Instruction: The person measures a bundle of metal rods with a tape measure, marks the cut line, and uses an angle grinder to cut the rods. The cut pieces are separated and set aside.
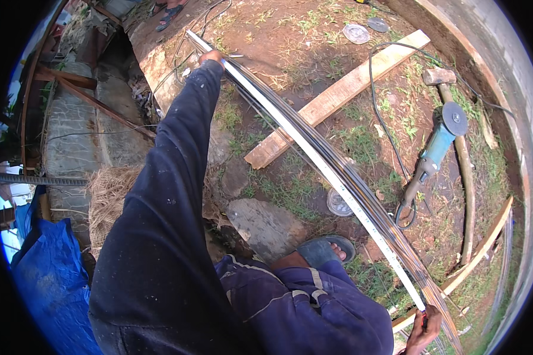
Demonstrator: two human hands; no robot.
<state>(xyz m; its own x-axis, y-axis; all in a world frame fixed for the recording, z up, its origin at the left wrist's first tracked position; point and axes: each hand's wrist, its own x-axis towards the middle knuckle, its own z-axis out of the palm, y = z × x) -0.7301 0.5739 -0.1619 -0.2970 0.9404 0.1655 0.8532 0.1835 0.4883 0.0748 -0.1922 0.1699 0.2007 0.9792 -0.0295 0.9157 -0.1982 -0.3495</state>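
Hands [423,331] on diagonal steel rods [337,171]

Outdoor building site or yard workshop. Ground is bare earth with patchy grass [290,189]. Evidence: angle grinder [435,148] with cable, sledgehammer [439,77], timber plank [337,94], bundled steel rods [361,189], spare cutting discs [356,34], stone masonry [71,130], blue tarpaulin [47,278].

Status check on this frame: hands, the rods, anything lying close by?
Left hand and right hand grip the measuring tape stretched along the steel rods. Plank underneath, angle grinder beside.
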